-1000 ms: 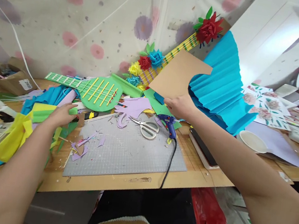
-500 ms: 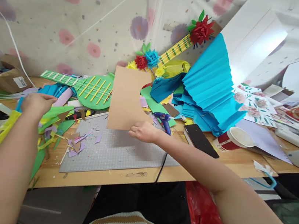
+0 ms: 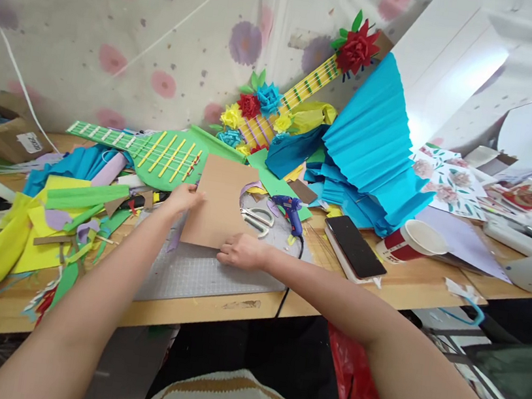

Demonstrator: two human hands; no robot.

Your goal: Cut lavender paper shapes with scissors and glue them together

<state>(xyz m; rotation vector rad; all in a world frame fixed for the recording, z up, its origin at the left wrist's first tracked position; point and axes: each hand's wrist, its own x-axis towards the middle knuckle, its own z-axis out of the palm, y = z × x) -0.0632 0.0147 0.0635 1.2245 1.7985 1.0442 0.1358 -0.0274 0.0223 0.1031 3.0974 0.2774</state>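
A tan cardboard sheet with a curved cut-out on its right side is tilted over the grey cutting mat. My left hand is closed at the sheet's left edge, fingertips on the card. Lower down, my right hand pinches the bottom right corner; its thumb is partly hidden. Scissors with pale handles lie on the mat beside the cut-out, their blades hidden behind the card. A blue glue gun rests just right of them, its cord running off the table's front edge.
A green paper guitar lies behind the sheet, and a yellow guitar with paper flowers leans at the wall. Paper scraps cover the left side. To the right are a phone, a paper cup and blue crepe paper.
My left hand has moved right from above the scraps to the cardboard's left edge. The cardboard has come lower with my right hand, and the scissors behind it now show.
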